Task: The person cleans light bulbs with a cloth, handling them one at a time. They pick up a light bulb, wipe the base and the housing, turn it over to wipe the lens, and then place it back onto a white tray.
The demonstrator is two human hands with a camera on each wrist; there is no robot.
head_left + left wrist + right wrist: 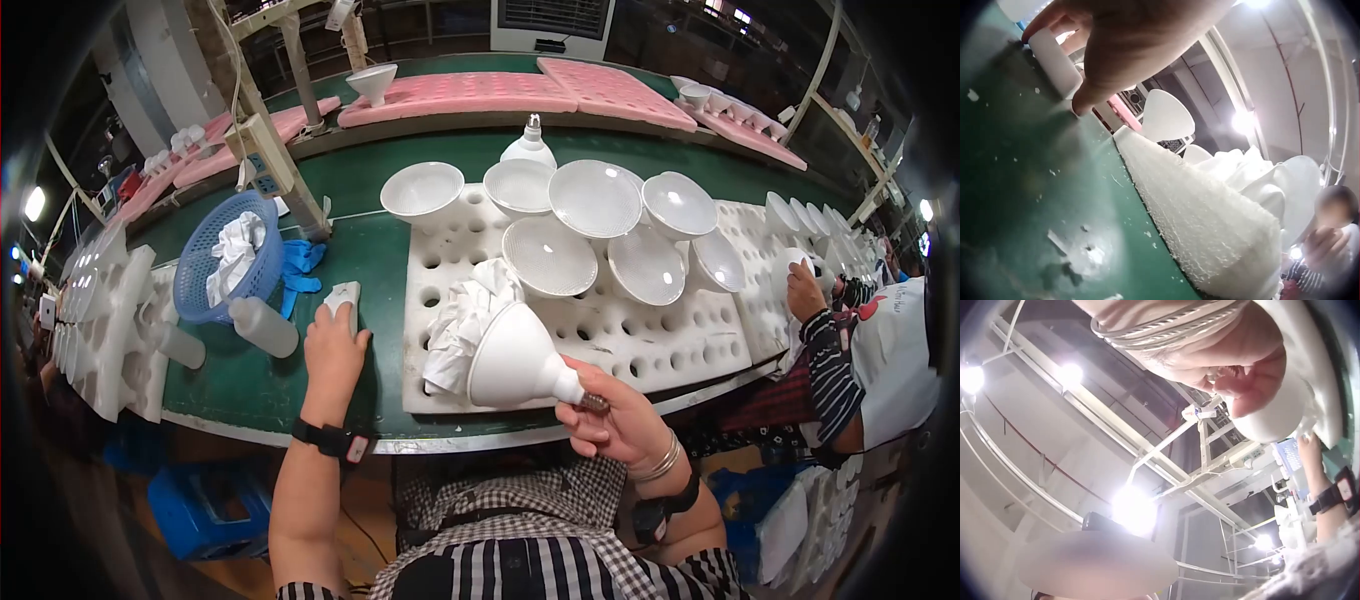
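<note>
Left hand (335, 345) outstretched, right hand (615, 412) clenched.

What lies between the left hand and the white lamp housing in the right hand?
Head view: from the left hand on a white block, bare green belt, then the foam tray and a white cloth on it, beside the lamp housing.

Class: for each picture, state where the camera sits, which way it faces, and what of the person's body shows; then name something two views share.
Head: on the head, facing forward and down at the green table; left hand and right hand show.
Left wrist: low by the left hand, looking along the table past the foam tray; fingers holding a white block show.
Right wrist: under the right hand, facing up at ceiling lights; its underside and bangles show.
Shared: head and right wrist both show the lamp housing.
</note>
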